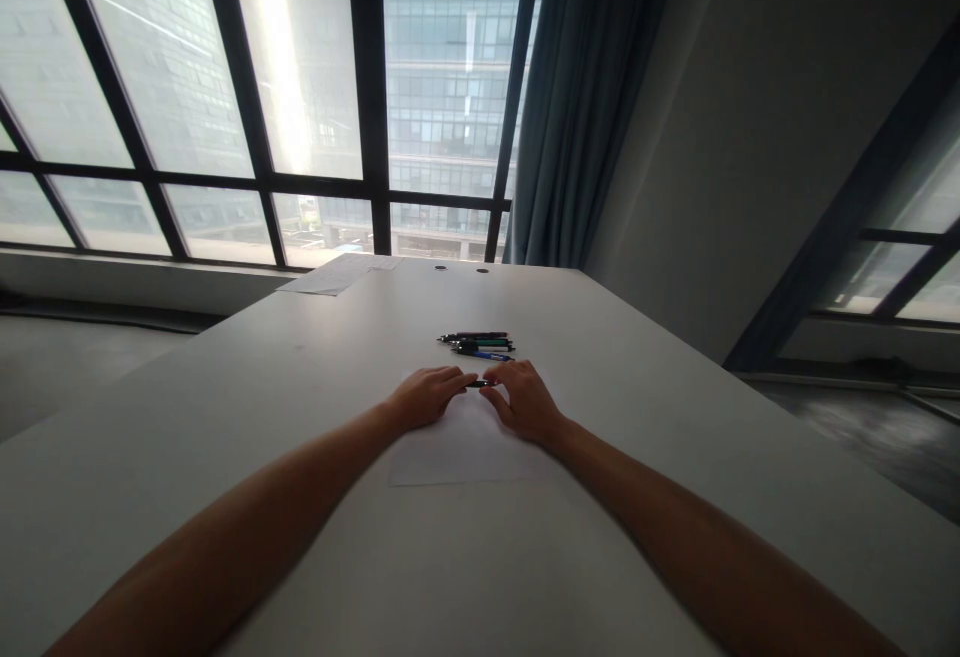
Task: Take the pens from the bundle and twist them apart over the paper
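Note:
Between my two hands a dark pen (478, 384) lies crosswise above a sheet of white paper (465, 452). The fingers of my left hand (431, 395) close on its left end. My right hand (527, 400) has thumb and fingertips curled around its right end. Both hands rest over the upper part of the paper, which they partly hide. Just beyond them lies a small group of pens (480, 341), several dark ones side by side, with a blue one nearest my right hand.
The long white table (360, 337) runs away toward large windows (450, 87). Loose papers (334, 275) lie at its far left corner. Two dark round holes (440, 268) are near the far edge. A blue curtain (577, 107) hangs behind, on the right.

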Tool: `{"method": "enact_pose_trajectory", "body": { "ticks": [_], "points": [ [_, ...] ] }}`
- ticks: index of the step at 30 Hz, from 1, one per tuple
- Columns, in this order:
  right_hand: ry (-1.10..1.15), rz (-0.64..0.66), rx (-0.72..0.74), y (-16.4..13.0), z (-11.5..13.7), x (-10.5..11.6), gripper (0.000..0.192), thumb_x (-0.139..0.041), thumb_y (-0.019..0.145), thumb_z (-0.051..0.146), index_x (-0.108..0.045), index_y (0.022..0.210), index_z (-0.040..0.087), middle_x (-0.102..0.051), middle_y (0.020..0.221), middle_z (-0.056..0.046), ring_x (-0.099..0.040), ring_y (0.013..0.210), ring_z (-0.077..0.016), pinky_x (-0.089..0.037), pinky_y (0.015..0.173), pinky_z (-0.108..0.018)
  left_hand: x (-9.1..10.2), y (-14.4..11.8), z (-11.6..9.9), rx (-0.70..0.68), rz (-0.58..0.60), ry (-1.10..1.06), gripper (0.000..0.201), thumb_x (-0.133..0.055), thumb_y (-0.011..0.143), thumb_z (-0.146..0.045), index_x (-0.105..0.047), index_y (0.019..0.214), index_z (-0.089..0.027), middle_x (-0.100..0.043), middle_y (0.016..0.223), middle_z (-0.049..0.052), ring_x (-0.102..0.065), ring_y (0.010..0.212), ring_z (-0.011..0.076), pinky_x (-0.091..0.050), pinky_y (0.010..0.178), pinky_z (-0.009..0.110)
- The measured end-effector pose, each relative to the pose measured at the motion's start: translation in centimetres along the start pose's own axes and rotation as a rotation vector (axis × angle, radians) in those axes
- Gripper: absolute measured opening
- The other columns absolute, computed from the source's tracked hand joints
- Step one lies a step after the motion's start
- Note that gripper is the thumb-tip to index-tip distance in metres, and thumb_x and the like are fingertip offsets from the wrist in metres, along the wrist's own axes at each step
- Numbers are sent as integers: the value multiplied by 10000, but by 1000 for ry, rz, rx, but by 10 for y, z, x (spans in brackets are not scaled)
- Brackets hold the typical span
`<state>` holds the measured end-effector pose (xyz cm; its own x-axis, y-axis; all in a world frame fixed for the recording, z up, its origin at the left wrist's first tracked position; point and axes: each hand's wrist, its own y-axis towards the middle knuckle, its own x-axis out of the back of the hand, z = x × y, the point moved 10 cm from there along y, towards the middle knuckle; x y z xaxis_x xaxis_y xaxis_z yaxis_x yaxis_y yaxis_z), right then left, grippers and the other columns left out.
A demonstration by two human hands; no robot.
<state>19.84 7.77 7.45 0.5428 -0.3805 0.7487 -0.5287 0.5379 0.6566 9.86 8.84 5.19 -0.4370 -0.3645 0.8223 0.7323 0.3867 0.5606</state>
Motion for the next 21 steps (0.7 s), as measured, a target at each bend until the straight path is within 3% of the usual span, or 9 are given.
{"method": "enact_pose_trajectory", "body": {
  "ticks": [9,14,18,21],
  "points": [
    [-51,-5,-29,2,-2,-3,400,-360,996,326,-584,700,177,-624,682,-48,-528,693,-179,-328,739,-333,-3,1,-3,-27,10,36,352,-352,975,-208,-514,1285,-178,-679,995,73,-637,802,145,-506,689,252],
    [-100,-61,-162,-1,-18,3,414,-356,991,308,-571,662,176,-611,659,-49,-521,671,-175,-331,733,-325,9,3,1,20,-90,99,303,-400,978,-309,-571,1193,-179,-683,954,67,-629,807,162,-498,707,286],
    [-269,-141,-227,-1,-23,19,333,-354,985,282,-631,846,160,-664,875,-90,-546,849,-210,-328,864,-370,21,2,10,105,-183,153,262,-425,969,-319,-614,1070,-168,-685,871,60,-623,762,171,-488,699,304],
    [-310,-88,-37,5,3,14,284,-420,967,302,-595,1129,147,-644,1085,-115,-531,1014,-240,-293,980,-420,26,3,3,65,-217,111,245,-437,965,-323,-616,1040,-173,-689,826,48,-625,727,163,-486,675,291]
  ]
}}
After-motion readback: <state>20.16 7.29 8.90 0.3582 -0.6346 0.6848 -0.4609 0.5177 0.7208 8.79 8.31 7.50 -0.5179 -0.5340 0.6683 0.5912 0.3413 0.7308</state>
